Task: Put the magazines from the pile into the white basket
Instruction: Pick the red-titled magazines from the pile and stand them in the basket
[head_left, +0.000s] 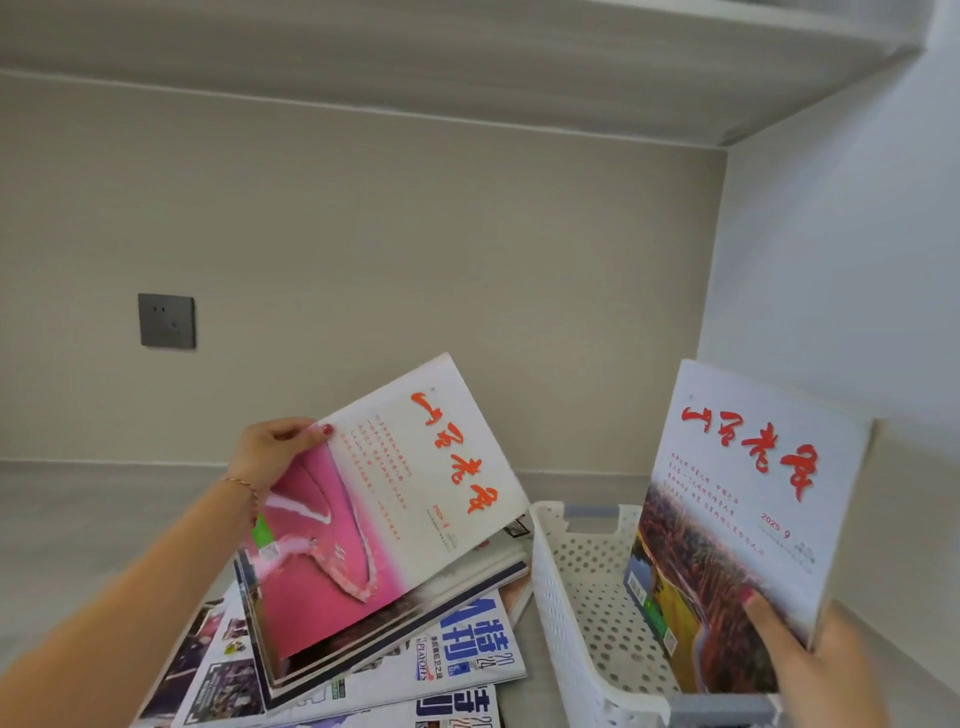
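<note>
Left hand (270, 449) grip: thumb with a red-painted nail pressed on the front cover, other fingers hidden behind, clenched on the upper left edge of a magazine with a pink cover (384, 509). That magazine is lifted and tilted, its lower end still low over the pile of magazines (363, 670); whether it touches the pile cannot be told. A thin bracelet (244, 486) sits on the left wrist. Right hand (815, 660) grip: thumb on the front cover near the lower right corner, remaining fingers behind and out of sight, grasping a second magazine with a reddish landscape cover (737, 525) marked 2025 9. This one stands nearly upright, leaning slightly, with its lower end down inside the white basket (561, 613); contact with the basket floor is hidden by the cover itself. Both covers carry the same red brush-script title on a white upper field. The basket is perforated white plastic with grey handle bars at its far and near ends, and stands on the counter (78, 519) just right of the pile. The pile lies fanned and untidy, several glossy issues overlapping, blue characters showing on the ones near the basket. Behind, a beige wall carries a dark grey wall socket (166, 320) to the left; a shelf underside (467, 67) runs across the top of the view.
</note>
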